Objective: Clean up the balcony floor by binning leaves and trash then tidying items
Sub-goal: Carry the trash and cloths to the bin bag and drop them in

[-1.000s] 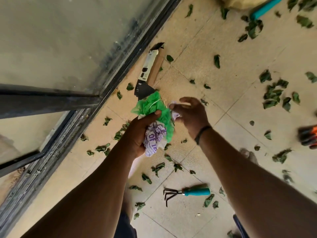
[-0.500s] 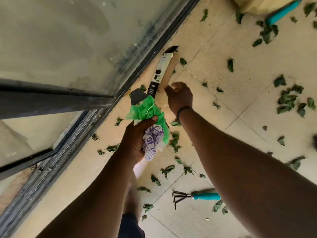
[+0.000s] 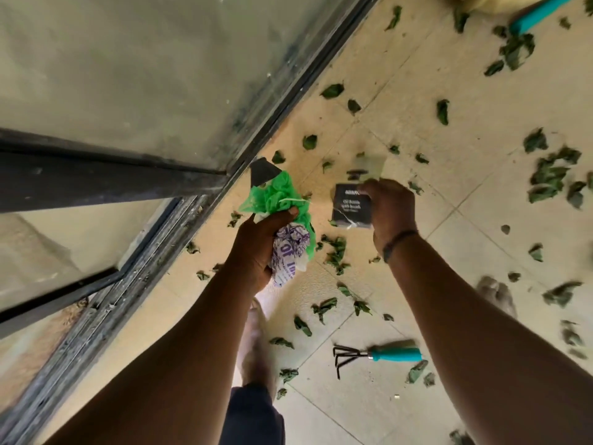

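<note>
Head view. Your left hand (image 3: 256, 248) is curled tight round a bundle of trash: green mesh (image 3: 276, 197) on top, crumpled white paper with purple print (image 3: 290, 252) below, held above the floor close to the sliding door track (image 3: 106, 303). Your right hand (image 3: 390, 210) pinches a dark carton (image 3: 351, 207) with white lettering, lifted off the tiled floor (image 3: 481, 245); its far end is motion-blurred. A dark scrap (image 3: 261, 171) lies at the floor's edge against the door frame, just beyond the mesh. Green leaves (image 3: 335, 252) are scattered over the tiles, with a denser patch (image 3: 552, 175) towards the right edge. A teal-handled hand rake (image 3: 378, 354) lies flat on the floor beneath your right forearm. Your bare foot (image 3: 256, 342) stands below the left hand.
</note>
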